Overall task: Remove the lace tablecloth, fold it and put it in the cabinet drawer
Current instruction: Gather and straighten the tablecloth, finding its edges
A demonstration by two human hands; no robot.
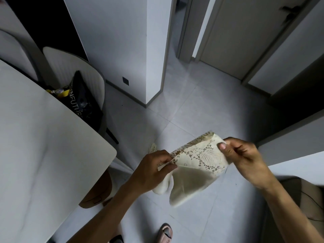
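Note:
The cream lace tablecloth [198, 165] hangs folded into a small bundle in the air above the tiled floor, in front of me. My left hand [154, 171] pinches its left edge between thumb and fingers. My right hand [243, 158] grips its upper right corner, thumb on top. The lace pattern faces me and a plain folded part droops below. No cabinet drawer shows plainly in this view.
A white table [40, 146] with a bare top fills the left. Behind it stands a white chair [70, 67] with a black bag [82, 104]. A wall corner [149, 67] rises ahead, and a door [245, 32] at the right. White furniture [289, 151] lies at right.

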